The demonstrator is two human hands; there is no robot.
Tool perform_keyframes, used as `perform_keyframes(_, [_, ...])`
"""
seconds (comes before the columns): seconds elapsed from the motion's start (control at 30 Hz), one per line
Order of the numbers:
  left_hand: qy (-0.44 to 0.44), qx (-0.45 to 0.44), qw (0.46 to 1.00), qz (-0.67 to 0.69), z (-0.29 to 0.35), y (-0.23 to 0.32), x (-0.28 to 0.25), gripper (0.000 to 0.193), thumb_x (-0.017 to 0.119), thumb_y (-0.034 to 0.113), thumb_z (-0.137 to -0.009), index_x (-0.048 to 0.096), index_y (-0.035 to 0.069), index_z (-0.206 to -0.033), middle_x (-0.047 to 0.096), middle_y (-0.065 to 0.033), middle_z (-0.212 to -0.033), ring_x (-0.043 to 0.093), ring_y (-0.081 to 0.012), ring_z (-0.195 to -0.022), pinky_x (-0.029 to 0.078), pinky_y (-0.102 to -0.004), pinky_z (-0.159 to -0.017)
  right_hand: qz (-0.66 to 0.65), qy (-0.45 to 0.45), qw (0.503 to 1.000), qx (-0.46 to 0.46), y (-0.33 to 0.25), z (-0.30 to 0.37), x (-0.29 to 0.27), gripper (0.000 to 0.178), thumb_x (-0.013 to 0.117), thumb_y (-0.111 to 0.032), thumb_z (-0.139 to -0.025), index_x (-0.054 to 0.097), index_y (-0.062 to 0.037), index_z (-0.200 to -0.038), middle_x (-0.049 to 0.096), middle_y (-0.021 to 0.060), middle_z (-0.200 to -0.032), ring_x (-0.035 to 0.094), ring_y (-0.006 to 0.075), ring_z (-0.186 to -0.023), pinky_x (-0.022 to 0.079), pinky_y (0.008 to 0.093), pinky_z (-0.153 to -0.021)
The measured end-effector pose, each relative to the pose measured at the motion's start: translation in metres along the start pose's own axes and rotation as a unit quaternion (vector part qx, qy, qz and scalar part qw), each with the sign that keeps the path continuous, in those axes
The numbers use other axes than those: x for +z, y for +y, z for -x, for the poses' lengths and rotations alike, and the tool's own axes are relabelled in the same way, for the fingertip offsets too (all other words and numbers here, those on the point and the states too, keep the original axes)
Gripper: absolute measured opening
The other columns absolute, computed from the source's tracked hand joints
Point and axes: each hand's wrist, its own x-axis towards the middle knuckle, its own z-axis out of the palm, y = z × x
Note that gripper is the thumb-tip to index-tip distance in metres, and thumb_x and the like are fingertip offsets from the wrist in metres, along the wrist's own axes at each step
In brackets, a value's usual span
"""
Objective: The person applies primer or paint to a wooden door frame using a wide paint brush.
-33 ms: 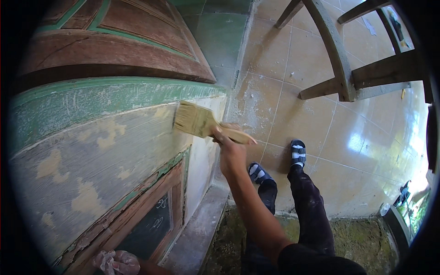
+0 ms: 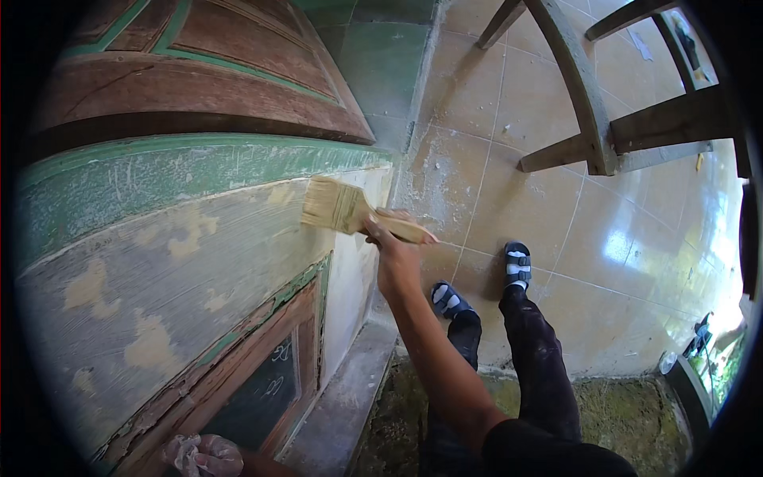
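My right hand [image 2: 395, 250] is closed around the handle of a wide, pale-bristled paintbrush [image 2: 334, 205]. The bristles meet the far right part of a grey, patchy wall strip [image 2: 199, 246], just below a worn green ledge [image 2: 214, 163]. Cream patches show through the grey on this strip. At the lower left edge my left hand [image 2: 208, 456], covered in a crumpled clear plastic glove, is curled beside a weathered wooden frame [image 2: 199, 397]. What its fingers hold, if anything, is hidden.
Brown wooden shutters [image 2: 238, 48] stand above the ledge. A dark panel [image 2: 262, 397] with chalk marks fills the lower frame. Wooden trestle legs [image 2: 580, 87] rise at the upper right. White debris [image 2: 433, 179] lies on the tan tiles beside the wall, near my sandalled feet [image 2: 517, 266].
My right hand has shifted slightly left and up, and the brush handle's end has risen a little. The left hand has hardly moved.
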Motion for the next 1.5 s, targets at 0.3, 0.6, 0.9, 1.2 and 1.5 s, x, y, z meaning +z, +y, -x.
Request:
perform_keyframes(0.3, [0.002, -0.016, 1.000, 0.008, -0.003, 0.006, 0.004, 0.013, 0.044, 0.001, -0.080, 0.052, -0.009, -0.077, 0.052, -0.0180, -0.062, 0.048, -0.0253, -0.050, 0.044, -0.0405, -0.056, 0.251, -0.084, 0.917, -0.300, -0.007, -0.003, 0.017, 0.002, 0.063, 0.003, -0.077, 0.062, 0.0024, -0.079, 0.063, 0.0096, -0.081, 0.060, 0.0179, -0.075, 0.047, 0.0265, -0.066])
perform_keyframes(0.6, [0.005, 0.003, 1.000, 0.012, -0.006, 0.005, 0.007, 0.014, 0.043, 0.000, -0.080, 0.052, -0.010, -0.077, 0.052, -0.0178, -0.061, 0.048, -0.0261, -0.051, 0.043, -0.0373, -0.052, 0.292, -0.007, 0.906, -0.306, -0.023, 0.019, 0.010, 0.007, 0.064, 0.004, -0.076, 0.062, 0.0028, -0.083, 0.064, 0.0118, -0.077, 0.063, 0.0196, -0.070, 0.048, 0.0262, -0.061])
perform_keyframes(0.9, [0.008, 0.000, 1.000, -0.027, -0.036, 0.017, 0.032, 0.025, 0.052, 0.015, -0.087, 0.048, 0.007, -0.063, 0.050, -0.0038, -0.052, 0.044, -0.0137, -0.046, 0.038, -0.0268, -0.048, 0.214, -0.034, 0.948, -0.235, -0.018, 0.016, 0.005, 0.010, 0.065, 0.007, -0.072, 0.063, -0.0005, -0.080, 0.064, 0.0089, -0.081, 0.062, 0.0204, -0.081, 0.050, 0.0315, -0.075])
perform_keyframes(1.2, [0.013, 0.001, 1.000, 0.005, -0.006, 0.001, 0.002, 0.015, 0.043, 0.001, -0.077, 0.052, -0.010, -0.073, 0.049, -0.0164, -0.057, 0.045, -0.0246, -0.049, 0.042, -0.0366, -0.052, 0.289, 0.019, 0.916, -0.278, -0.029, 0.017, 0.016, 0.012, 0.067, 0.008, -0.071, 0.060, -0.0007, -0.073, 0.065, 0.0081, -0.077, 0.064, 0.0177, -0.073, 0.050, 0.0270, -0.066])
perform_keyframes(1.5, [0.029, 0.012, 0.999, -0.022, -0.008, 0.000, 0.004, 0.014, 0.044, 0.001, -0.078, 0.051, -0.009, -0.071, 0.049, -0.0153, -0.055, 0.045, -0.0230, -0.047, 0.043, -0.0373, -0.052, 0.266, -0.018, 0.920, -0.287, -0.027, 0.006, 0.005, 0.005, 0.066, 0.003, -0.075, 0.063, -0.0010, -0.077, 0.063, 0.0101, -0.084, 0.061, 0.0201, -0.077, 0.049, 0.0305, -0.074])
